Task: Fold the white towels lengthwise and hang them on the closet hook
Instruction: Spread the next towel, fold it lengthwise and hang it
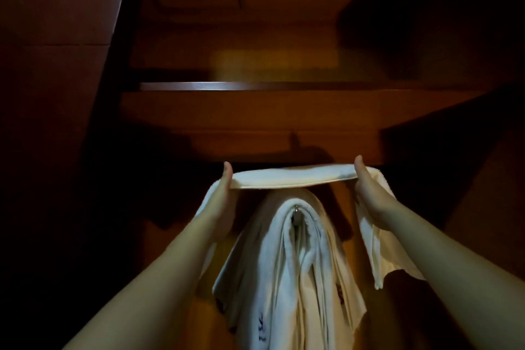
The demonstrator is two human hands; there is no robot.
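A folded white towel [289, 177] is stretched flat between my two hands, raised just above the hook. My left hand [224, 193] grips its left end, and my right hand [368, 190] grips its right end, whose loose tail hangs down past my wrist. Below, several white towels [287, 270] hang draped in a thick bundle over a small metal hook [296, 212] on the closet's back wall. One hanging towel carries dark blue lettering near its lower edge.
A dark wooden closet surrounds me. A wooden shelf [255, 86] runs across above the hook, with another compartment higher up. Dark side panels [71, 122] close in left and right. The light is dim and warm.
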